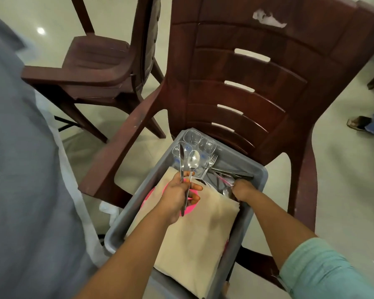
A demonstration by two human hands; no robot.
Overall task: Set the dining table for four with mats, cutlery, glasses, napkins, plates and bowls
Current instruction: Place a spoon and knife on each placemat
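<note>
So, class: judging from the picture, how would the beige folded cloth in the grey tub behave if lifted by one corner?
The beige cloth would probably flop and unfold, since it lies soft and folded. It looks light for its size. Lifting it may disturb the cutlery beside it in the grey tub.

left hand [177, 195] raised, fingers curled in a grip — right hand [242, 189] reaching lower, fingers pinched, forearms extended

bin [260, 172]: sitting on chair [242, 87] seat
glasses [198, 143]: standing in bin's far-left corner
cloth [194, 238]: lying in bin's near part
</note>
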